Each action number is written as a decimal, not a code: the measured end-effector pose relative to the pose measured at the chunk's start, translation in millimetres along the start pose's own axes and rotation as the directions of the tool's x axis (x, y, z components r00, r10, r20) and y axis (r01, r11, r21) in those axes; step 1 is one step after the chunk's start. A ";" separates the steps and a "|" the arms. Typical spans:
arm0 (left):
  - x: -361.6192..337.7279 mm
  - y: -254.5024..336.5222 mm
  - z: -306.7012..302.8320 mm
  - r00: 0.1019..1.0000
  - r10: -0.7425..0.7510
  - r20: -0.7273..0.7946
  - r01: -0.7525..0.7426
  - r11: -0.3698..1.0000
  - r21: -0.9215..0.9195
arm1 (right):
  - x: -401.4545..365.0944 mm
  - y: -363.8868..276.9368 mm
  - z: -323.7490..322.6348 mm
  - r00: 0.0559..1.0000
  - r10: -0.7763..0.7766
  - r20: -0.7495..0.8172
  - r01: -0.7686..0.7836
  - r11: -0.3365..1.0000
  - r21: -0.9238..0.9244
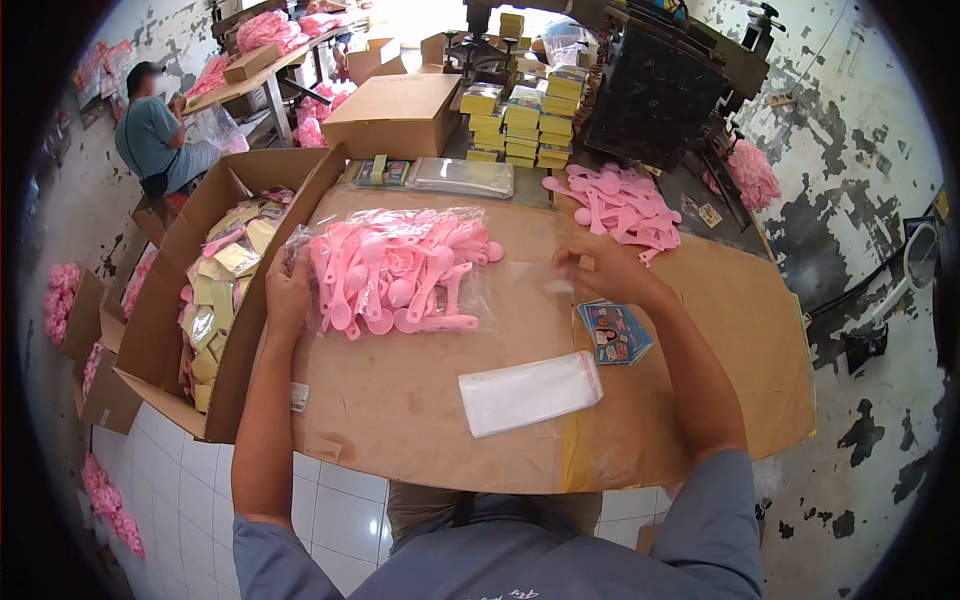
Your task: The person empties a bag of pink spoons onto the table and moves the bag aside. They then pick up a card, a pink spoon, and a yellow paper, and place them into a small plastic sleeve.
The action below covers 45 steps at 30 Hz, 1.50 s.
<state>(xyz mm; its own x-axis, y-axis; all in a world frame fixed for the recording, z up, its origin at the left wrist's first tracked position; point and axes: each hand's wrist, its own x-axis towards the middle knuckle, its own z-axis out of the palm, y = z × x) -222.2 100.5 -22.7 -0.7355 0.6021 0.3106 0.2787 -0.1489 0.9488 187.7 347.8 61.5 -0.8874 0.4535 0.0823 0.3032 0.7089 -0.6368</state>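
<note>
A clear plastic bag (400, 270) full of pink plastic scoops lies flat on the cardboard-covered table. My left hand (288, 285) grips its left edge, fingers closed on the film. To the right of the bag, my right hand (605, 268) is held over the table with fingers curled together. By its fingertips is a faint, blurred whitish strip (557, 287), and I cannot tell what the fingers hold. A fanned stack of printed cards (615, 332) lies just below the right wrist. Nearer my body rests a stack of empty clear bags (530, 393).
Left stands an open carton (225, 400) of packed bags. Loose pink scoops (625, 208) are piled at the back right. Behind are bundled card stacks (522, 125), a closed carton (390, 110) and a dark machine (655, 95). A person (155, 135) sits at the far left.
</note>
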 end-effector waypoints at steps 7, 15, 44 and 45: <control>2.1 -5.6 -2.3 1.000 0.001 0.014 -0.001 1.000 0.031 | -44.2 -70.6 37.0 0.913 -0.211 0.350 0.288 0.940 -0.185; 9.2 -19.7 -12.7 0.993 -0.044 0.113 0.059 0.989 -0.135 | 30.9 -34.2 64.8 0.988 -0.108 -0.113 0.084 0.976 -0.200; 6.0 -4.3 -5.5 0.976 -0.206 -0.075 0.174 0.936 -0.306 | 40.4 -43.5 40.0 0.892 -0.416 -0.177 0.331 0.867 -0.373; 7.1 -7.1 -6.4 0.979 -0.195 -0.058 0.168 0.934 -0.314 | 39.1 -43.6 33.8 0.870 -0.447 -0.209 0.352 0.859 -0.371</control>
<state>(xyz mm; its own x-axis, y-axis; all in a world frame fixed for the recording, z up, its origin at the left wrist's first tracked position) -233.4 100.8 -26.9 -0.8103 0.5732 0.1220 -0.0573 -0.2847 0.9569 128.0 316.4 66.6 -0.8351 0.1908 0.5159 0.0772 0.9693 -0.2336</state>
